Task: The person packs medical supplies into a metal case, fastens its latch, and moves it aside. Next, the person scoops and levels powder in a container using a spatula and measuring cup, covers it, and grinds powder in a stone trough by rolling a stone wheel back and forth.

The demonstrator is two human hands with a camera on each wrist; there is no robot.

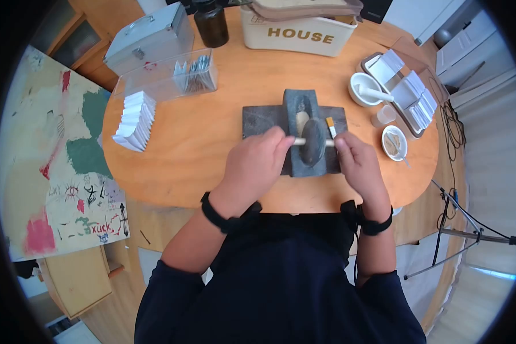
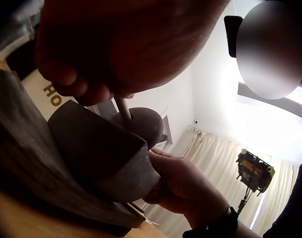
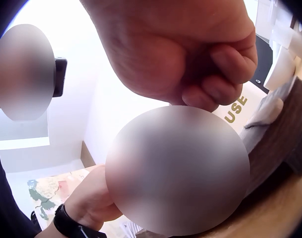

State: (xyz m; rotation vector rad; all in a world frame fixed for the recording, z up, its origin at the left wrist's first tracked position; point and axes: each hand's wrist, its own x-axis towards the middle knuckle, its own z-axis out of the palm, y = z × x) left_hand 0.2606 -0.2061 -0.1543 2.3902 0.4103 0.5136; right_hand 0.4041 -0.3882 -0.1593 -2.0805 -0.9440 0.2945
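A dark stone wheel (image 1: 313, 142) with a pale rod through its centre stands upright in the groove of a grey stone trough (image 1: 300, 98). My left hand (image 1: 254, 166) grips the rod's left end, and my right hand (image 1: 360, 166) grips its right end. Beige material (image 1: 301, 119) lies in the groove behind the wheel. Under the trough is a dark slab (image 1: 261, 119). In the left wrist view the wheel (image 2: 146, 124) shows beside the trough (image 2: 99, 148), with the left hand (image 2: 126, 44) above. A blurred patch hides much of the right wrist view below the right hand (image 3: 190, 54).
A brush (image 1: 331, 125) lies right of the trough. Farther right are a mortar with pestle (image 1: 366, 90), a small cup (image 1: 383, 116), a white bowl (image 1: 394, 143) and a tray (image 1: 404, 94). Folded papers (image 1: 135, 121), a clear box (image 1: 149, 77) and a metal case (image 1: 149, 43) stand left.
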